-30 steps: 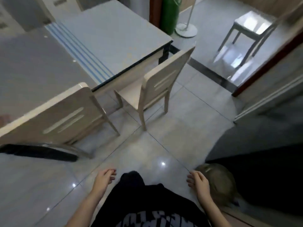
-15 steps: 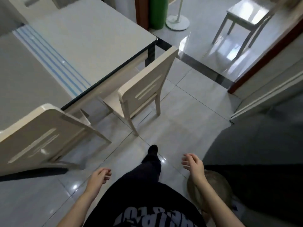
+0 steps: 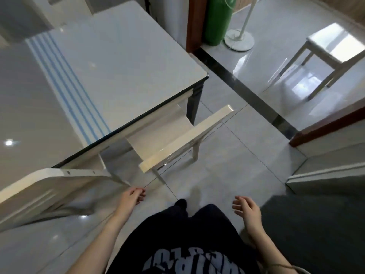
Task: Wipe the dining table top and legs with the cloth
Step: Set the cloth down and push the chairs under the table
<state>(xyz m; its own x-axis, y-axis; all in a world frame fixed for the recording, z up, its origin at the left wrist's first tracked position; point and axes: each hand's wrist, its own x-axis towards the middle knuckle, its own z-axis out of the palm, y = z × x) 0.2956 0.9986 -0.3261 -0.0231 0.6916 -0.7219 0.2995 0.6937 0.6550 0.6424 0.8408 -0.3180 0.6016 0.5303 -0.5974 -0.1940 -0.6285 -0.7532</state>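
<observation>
I see left grip (image 3: 131,198) and right grip (image 3: 246,210) released, empty; no cloth in view; glassy tabletop (image 3: 118,66) likely slick, hard, cloth should glide

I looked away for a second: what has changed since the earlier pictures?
The person has stepped forward along the dining table, bringing the left hand beside the near chair. Nothing taken or released: it and the right hand remain empty, loosely curled. Table and chair stayed put.

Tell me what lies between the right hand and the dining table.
Head view: a cream chair and bare floor tiles separate the right hand from the dining table.
</observation>
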